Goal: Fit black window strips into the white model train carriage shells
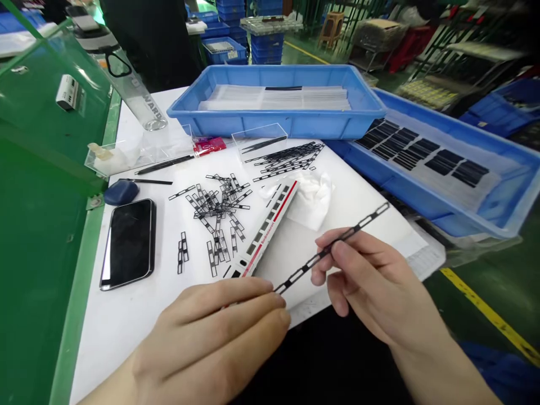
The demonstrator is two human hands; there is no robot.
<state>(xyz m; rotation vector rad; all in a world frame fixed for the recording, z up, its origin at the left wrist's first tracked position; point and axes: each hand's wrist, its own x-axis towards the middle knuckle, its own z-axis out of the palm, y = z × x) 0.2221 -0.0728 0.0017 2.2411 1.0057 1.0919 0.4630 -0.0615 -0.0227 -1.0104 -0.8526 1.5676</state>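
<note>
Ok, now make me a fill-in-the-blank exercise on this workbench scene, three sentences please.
The left hand and right hand hold a long black perforated strip above a ____ table.
The white plastic model train carriage bears a ____ stripe.
The black rectangular smartphone lies to the carriage's ____.
Missing: white, red, left.
</note>
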